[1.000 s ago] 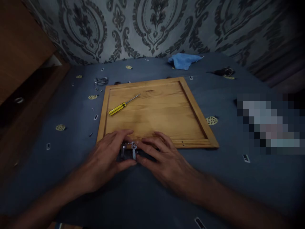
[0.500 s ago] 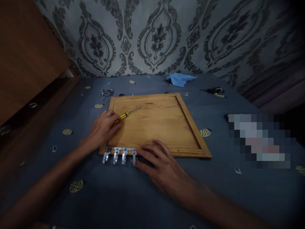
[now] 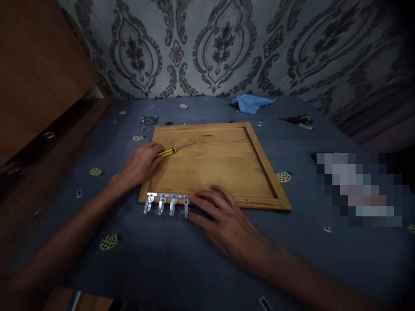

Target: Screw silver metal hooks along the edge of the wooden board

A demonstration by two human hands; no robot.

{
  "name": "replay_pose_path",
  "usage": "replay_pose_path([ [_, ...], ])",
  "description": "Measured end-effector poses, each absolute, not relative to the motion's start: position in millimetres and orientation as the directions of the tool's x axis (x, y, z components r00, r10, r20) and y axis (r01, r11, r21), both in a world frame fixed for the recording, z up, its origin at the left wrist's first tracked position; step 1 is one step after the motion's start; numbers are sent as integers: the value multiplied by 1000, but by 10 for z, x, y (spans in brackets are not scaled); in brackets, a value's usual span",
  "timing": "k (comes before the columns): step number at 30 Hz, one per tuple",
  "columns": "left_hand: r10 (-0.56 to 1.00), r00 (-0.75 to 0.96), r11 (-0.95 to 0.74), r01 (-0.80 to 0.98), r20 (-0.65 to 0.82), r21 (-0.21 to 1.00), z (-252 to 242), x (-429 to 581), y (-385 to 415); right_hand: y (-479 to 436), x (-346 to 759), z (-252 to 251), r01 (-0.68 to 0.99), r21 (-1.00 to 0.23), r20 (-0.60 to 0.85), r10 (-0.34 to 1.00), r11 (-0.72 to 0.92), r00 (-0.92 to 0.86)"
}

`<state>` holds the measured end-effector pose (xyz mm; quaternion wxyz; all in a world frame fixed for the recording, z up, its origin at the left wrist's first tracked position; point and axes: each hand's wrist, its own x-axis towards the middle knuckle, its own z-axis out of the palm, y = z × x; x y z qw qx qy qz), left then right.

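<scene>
A framed wooden panel (image 3: 214,162) lies flat on the dark blue patterned cloth. My left hand (image 3: 142,162) is closed round the handle of a yellow-and-black screwdriver (image 3: 171,150), over the panel's left edge. Its shaft points to the right across the wood. Along the near edge of the frame, on the left, sits a silver rail with several hooks (image 3: 162,203), which hang over the edge. My right hand (image 3: 223,216) rests with fingers stretched apart on the near edge, its index finger and thumb at the right end of the hook rail.
Behind the panel lie some small metal parts (image 3: 150,119) and a blue cloth (image 3: 252,103). Farther right is a dark object with a cord or loop (image 3: 298,119). A blurred-out item (image 3: 359,185) lies at the right. Wooden furniture (image 3: 39,77) stands along the left side.
The view has shifted slightly, so everything sits a little higher and to the right. Both hands, the screwdriver and the hook rail keep nearly the same places on the panel.
</scene>
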<state>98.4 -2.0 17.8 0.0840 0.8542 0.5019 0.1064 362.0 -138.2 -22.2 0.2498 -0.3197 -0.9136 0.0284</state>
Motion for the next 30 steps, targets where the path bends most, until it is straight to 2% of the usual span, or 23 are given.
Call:
replay_pose_path([
  [3,812,583,-562,773,20,294,290,943,-105,-1385,3615,-219,569,-221,439,602,792,-667],
  [9,607,777,-634,601,-168,487,512,908,-342,-1379,3599,-250,576,-212,462,600,790,-653],
  [13,532,810,-592,563,-245,576,583,933,-367,-1381,3601,-258,581,-203,468,600,788,-649],
  [19,538,805,-567,566,-251,598,554,911,-337,-1387,3600,-228,581,-210,454,605,786,-654],
  [24,676,727,-591,630,-116,503,452,864,-333,-1386,3592,-224,582,-213,462,606,785,-647],
  [30,794,607,-594,778,-3,206,420,762,-243,-1388,3598,-246,575,-230,483,605,785,-633],
])
